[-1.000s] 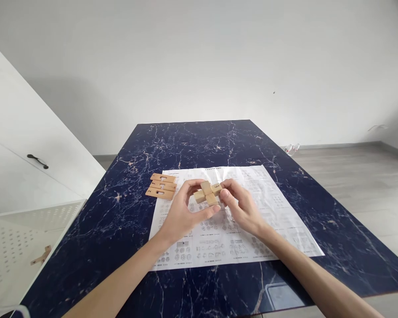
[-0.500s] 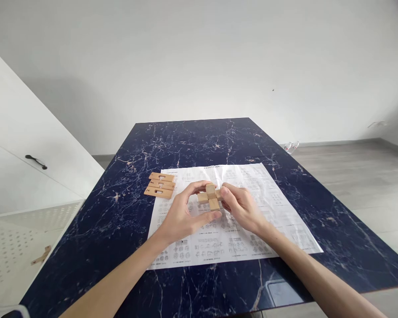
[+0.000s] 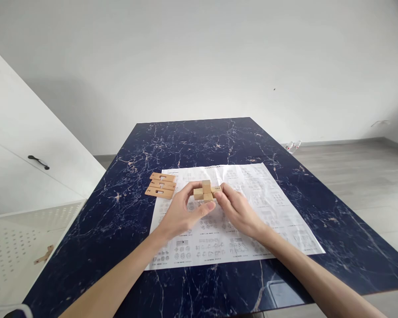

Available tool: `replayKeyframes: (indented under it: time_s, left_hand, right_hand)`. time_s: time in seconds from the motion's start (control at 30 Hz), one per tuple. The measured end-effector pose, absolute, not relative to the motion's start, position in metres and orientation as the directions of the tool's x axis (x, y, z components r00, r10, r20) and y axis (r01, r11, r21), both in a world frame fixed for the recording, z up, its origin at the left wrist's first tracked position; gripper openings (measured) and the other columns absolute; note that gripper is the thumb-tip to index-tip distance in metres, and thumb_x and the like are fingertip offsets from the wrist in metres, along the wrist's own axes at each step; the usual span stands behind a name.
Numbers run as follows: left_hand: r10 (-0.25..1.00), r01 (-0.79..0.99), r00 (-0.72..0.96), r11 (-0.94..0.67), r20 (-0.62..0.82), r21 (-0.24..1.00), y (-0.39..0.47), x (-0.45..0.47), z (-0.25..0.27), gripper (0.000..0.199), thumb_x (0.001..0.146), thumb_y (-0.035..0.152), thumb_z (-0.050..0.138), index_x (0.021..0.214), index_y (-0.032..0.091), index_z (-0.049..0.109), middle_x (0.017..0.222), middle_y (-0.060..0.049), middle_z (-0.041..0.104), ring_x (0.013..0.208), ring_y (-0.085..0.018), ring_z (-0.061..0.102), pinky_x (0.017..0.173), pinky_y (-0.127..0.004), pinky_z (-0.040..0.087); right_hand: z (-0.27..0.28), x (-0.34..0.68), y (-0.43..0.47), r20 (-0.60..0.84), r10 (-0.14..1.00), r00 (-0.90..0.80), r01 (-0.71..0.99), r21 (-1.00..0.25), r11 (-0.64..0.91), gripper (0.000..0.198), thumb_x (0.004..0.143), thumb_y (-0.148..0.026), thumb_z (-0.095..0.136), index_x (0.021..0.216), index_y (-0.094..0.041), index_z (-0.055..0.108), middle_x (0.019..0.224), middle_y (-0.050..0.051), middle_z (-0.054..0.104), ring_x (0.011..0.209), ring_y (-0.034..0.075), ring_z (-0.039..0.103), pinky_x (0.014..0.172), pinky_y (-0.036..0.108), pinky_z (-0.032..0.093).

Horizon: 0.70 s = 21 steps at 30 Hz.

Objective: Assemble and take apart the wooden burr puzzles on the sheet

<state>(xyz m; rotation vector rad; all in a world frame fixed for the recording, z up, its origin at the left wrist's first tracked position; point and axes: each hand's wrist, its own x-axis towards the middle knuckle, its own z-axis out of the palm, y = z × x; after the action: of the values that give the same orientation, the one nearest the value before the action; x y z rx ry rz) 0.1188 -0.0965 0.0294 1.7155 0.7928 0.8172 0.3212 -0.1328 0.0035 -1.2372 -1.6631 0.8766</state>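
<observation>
A light wooden burr puzzle (image 3: 206, 187), with blocks crossing in several directions, is held above the printed sheet (image 3: 258, 212). My left hand (image 3: 182, 212) grips it from the left, thumb at the near end and fingers round the far side. On the other side, my right hand (image 3: 237, 207) pinches the right-hand block between thumb and fingers. The fingers behind the puzzle are partly hidden. Left of my left hand, flat wooden pieces (image 3: 160, 185) with slots and black numbers overlap the sheet's left edge.
The dark blue marble-patterned table (image 3: 192, 141) carries the sheet. A white perforated basket (image 3: 13, 247) stands low at the left, with a wooden piece (image 3: 44, 255) in it. Beside it is a white cabinet with a black handle (image 3: 39, 162). A clear plastic item (image 3: 293, 146) lies past the table's right edge.
Both hands have tilted the burr puzzle, so its near block looks shorter and its upright block stands taller. The puzzle has shifted slightly left and the right hand has followed it.
</observation>
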Motion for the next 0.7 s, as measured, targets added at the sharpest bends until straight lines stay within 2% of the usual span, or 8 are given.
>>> replayKeyframes:
  time_s: [0.1,0.23,0.53,0.7]
  left_hand:
    - [0.77,0.049,0.625,-0.2,0.126,0.979,-0.0942,0.1189,0.0282,0.046,0.099,0.047,0.073,0.136,0.022,0.063,0.131,-0.012,0.07,0.122,-0.03,0.066,0.107,-0.047,0.05]
    - [0.782,0.067,0.607,-0.23,0.143,0.971,-0.0956,0.1202,0.0263,0.049,0.096,0.045,0.078,0.138,0.024,0.061,0.135,-0.012,0.068,0.126,-0.031,0.064,0.11,-0.048,0.048]
    - [0.8,0.015,0.571,-0.234,0.184,0.972,-0.1013,0.1244,0.0237,0.051,0.098,0.044,0.076,0.143,0.026,0.059,0.145,-0.012,0.064,0.136,-0.033,0.06,0.116,-0.05,0.046]
    - [0.8,0.0,0.57,-0.226,0.185,0.974,-0.1007,0.1244,0.0227,0.054,0.097,0.045,0.076,0.144,0.026,0.058,0.143,-0.013,0.065,0.136,-0.033,0.06,0.115,-0.05,0.046]
  right_hand:
    - [0.0029,0.3221,-0.1331,0.289,0.948,-0.136,0.424,-0.848,0.319,0.042,0.112,-0.053,0.041,0.08,-0.025,0.037,0.069,-0.004,0.046,0.058,0.014,0.039,0.056,0.029,0.031]
    - [0.0025,0.3232,-0.1316,0.322,0.939,-0.122,0.421,-0.84,0.342,0.045,0.112,-0.05,0.041,0.076,-0.025,0.034,0.064,-0.005,0.041,0.055,0.013,0.037,0.054,0.028,0.03]
    - [0.0081,0.3198,-0.1302,0.285,0.954,-0.089,0.346,-0.89,0.298,0.049,0.11,-0.055,0.044,0.072,-0.024,0.035,0.061,-0.006,0.036,0.053,0.012,0.033,0.051,0.027,0.027]
    - [0.0088,0.3197,-0.1321,0.294,0.952,-0.089,0.345,-0.887,0.306,0.049,0.11,-0.053,0.044,0.072,-0.024,0.035,0.061,-0.006,0.037,0.053,0.012,0.033,0.052,0.027,0.028]
